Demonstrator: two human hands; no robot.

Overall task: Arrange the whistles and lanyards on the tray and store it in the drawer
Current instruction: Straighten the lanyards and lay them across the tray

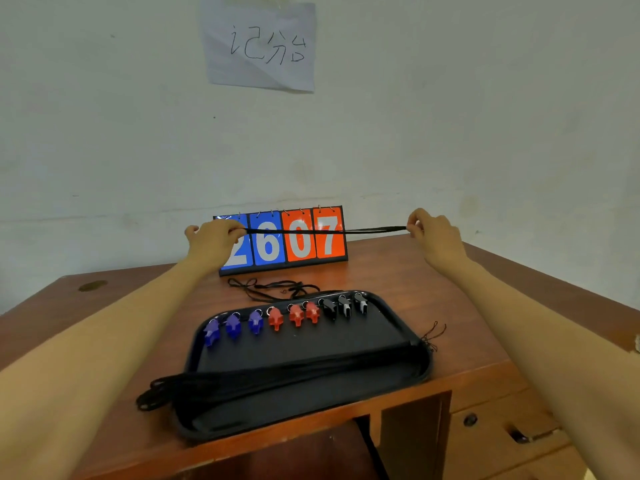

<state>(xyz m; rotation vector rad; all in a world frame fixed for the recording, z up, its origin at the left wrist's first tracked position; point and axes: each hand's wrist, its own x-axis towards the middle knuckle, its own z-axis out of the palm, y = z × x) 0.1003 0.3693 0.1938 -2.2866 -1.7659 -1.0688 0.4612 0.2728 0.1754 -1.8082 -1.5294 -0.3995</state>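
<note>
A black tray (414, 367) lies on the wooden desk near its front edge. Along its far side stands a row of whistles: three blue whistles (233, 326), three red whistles (296, 315) and three black whistles (344, 306). Several black lanyards (263, 377) lie straightened across the tray's near half, their ends hanging over the left rim. My left hand (211, 242) and my right hand (434, 233) are raised above the desk, each pinching one end of a black lanyard (325, 231) pulled taut between them. A tangled lanyard (266, 289) lies behind the tray.
A flip scoreboard (284, 239) reading 2607 stands at the back of the wooden desk (478, 323), against a white wall with a paper note (261, 46). A drawer front with a knob (470, 419) sits below the desk's right side. Thin cord ends (433, 336) stick out by the tray's right rim.
</note>
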